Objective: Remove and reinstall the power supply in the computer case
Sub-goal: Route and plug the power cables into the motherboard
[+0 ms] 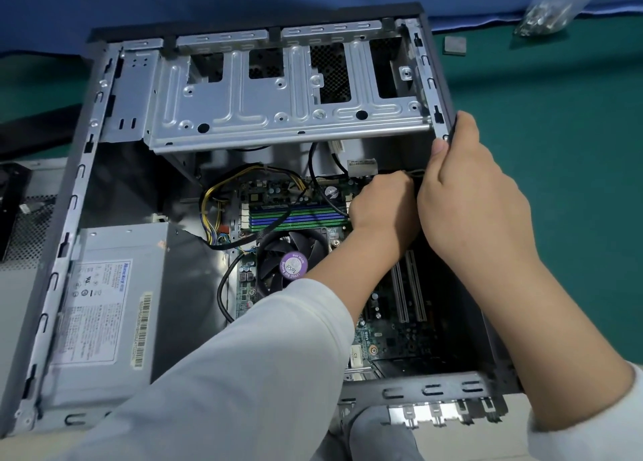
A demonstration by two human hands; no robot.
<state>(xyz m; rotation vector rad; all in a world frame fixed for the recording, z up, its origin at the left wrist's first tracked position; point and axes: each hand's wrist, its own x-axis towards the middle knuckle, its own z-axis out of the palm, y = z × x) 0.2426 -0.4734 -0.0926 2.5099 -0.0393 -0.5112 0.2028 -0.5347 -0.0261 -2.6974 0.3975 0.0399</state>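
1. Computer case (83, 168): grey sheet-metal tower, lying on its side with the side panel off; perforated, ribbed drive cage (288, 88) across the far end. It rests on a green mat (556, 147).
2. Power supply (104, 307): plain grey steel box with a white rating label and barcode strip, seated in the near-left corner of the case, against the left wall.
3. Wiring harness (222, 196): yellow, black and blue leads looping from the supply's end toward the motherboard (400, 338), a green board with blue and green memory slots.
4. CPU fan (285, 265): round black blades, purple hub sticker, just right of the supply.
5. Left hand (379, 206): reaching deep over the board's far-right edge, fingers curled down around something dark there, seemingly a cable connector; the item itself is hidden, so the hold cannot be confirmed.
6. Right hand (466, 189): clamped over the right case wall, thumb inside the rim, steadying the chassis.
7. Step judged: working a power lead at the board, either unplugging or reconnecting; which cannot be told.
8. Next move calls for a straight, firm pull or push on the plug with the latch minded, the case braced.
9. Clear plastic bag (553, 11) of small hardware lies well apart, far right.
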